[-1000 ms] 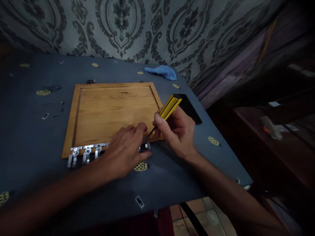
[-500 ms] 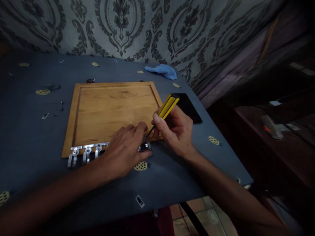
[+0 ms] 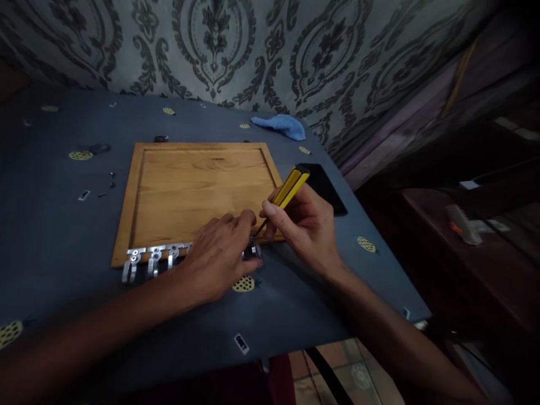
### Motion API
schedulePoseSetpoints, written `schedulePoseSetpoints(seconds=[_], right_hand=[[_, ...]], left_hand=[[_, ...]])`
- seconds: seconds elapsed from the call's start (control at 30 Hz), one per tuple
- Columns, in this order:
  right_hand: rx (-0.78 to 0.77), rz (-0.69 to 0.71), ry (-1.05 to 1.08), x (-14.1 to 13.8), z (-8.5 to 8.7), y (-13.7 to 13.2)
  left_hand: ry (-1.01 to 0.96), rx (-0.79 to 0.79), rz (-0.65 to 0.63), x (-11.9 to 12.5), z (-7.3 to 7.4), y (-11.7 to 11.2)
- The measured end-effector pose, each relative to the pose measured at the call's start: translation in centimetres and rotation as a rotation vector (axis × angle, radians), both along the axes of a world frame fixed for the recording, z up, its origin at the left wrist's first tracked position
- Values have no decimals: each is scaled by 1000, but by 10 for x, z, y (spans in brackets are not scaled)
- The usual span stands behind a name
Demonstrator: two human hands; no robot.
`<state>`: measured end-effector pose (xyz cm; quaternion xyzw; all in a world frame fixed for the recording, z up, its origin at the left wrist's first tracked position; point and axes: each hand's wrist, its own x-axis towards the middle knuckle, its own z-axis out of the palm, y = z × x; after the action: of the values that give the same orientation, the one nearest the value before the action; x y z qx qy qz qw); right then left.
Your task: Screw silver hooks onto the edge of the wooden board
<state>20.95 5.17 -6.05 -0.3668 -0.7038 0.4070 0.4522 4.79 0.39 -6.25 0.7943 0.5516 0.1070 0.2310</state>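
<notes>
A framed wooden board (image 3: 206, 185) lies flat on the table, with a metal hook rail (image 3: 159, 249) along its near edge. Over the rail's right part is my left hand (image 3: 221, 253), fingers on the board side and thumb at the near side, gripping it and hiding the middle hooks. My right hand (image 3: 310, 230) holds a screwdriver (image 3: 290, 188) by its yellow and black handle. The tool is tilted, its shaft reaching down to the rail's right end beside my left fingertips. Exactly where the tip sits is too dark to tell.
Small screws (image 3: 112, 179) lie left of the board on the blue patterned tablecloth (image 3: 63, 225). A blue cloth (image 3: 282, 126) rests near the wall. Right of the board is a flat black tablet-like slab (image 3: 327, 191). A small dark piece (image 3: 161, 138) shows behind the board.
The view has shifted slightly, so everything sits a little further right in it. Both hands keep their holds, and the screwdriver stays at the rail's right end.
</notes>
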Motion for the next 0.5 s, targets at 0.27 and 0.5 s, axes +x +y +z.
schedulePoseSetpoints(seconds=[0.27, 0.5], right_hand=[[-31, 17, 57, 7, 0, -1], [-61, -13, 64, 7, 0, -1]], left_hand=[[7, -11, 1, 0, 0, 0], [-8, 7, -1, -1, -1, -1]])
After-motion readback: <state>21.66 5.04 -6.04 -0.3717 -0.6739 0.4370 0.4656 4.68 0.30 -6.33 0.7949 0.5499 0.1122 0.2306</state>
